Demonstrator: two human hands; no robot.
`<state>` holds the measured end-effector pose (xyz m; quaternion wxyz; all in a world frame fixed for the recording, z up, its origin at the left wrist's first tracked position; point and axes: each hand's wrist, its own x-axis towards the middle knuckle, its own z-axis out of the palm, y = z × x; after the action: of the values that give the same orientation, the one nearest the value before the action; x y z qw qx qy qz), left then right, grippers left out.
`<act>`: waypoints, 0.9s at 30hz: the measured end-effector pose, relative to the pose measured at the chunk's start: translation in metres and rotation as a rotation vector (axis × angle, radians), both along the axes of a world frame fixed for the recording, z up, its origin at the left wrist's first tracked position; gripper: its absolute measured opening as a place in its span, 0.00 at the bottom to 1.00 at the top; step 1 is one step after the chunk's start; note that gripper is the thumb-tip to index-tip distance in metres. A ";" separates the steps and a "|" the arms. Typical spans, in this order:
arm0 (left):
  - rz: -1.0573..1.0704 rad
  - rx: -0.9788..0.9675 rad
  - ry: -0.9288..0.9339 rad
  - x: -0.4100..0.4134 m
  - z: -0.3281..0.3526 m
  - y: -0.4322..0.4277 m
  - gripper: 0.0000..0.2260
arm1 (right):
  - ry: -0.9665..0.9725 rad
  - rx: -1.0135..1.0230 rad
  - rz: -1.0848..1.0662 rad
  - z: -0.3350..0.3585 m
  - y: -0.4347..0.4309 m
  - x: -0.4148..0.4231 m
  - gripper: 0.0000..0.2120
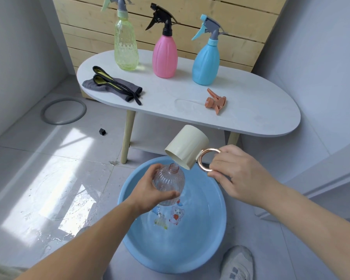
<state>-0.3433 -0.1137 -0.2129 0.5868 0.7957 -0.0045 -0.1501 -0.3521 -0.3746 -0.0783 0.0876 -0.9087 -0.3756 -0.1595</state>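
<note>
Head view has us pouring low over the floor, with the worktop point(251, 102) standing beyond both grips and playing no part in this step. Directly under both grips sits the blue basin point(198, 245). We should keep all the pouring above it, because the floor tiles point(49, 188) out to the left of the left grip already look wet.

Our left grip point(148, 190) is wrapped round the body of the clear bottle point(170, 180), thumb across the front, with the neck leaning up towards the right grip. We would hold it firm and a touch more upright, so it does not turn in a damp palm.

Our right grip point(236, 174) is clamped on the ring handle point(200, 159) of the cream cup point(188, 146). The cup is tipped rim-down just above the bottle.

An orange spray head point(215, 101) lies on the worktop well beyond the right grip, ready for capping.

Smallest of all is the bottle's mouth point(174, 168), close under the cup's rim. It is narrow, so we tip slowly, pour a thin stream from one point of the rim, and watch the level through the clear wall. Whether water is running right now we cannot tell.
</note>
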 end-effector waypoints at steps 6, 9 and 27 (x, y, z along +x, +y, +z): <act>0.038 -0.016 0.028 0.000 -0.005 0.002 0.46 | 0.556 0.460 -0.496 -0.018 0.019 -0.004 0.11; 0.049 -0.017 0.036 0.000 -0.010 0.004 0.47 | 0.868 0.744 -0.689 -0.039 0.022 0.006 0.15; 0.098 0.005 0.067 0.004 -0.040 0.007 0.44 | 1.473 0.962 -1.235 -0.189 0.022 0.022 0.14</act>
<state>-0.3393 -0.1069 -0.2524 0.5912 0.7911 0.0543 -0.1477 -0.3304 -0.3527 -0.2676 0.5451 -0.6840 0.3960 0.2796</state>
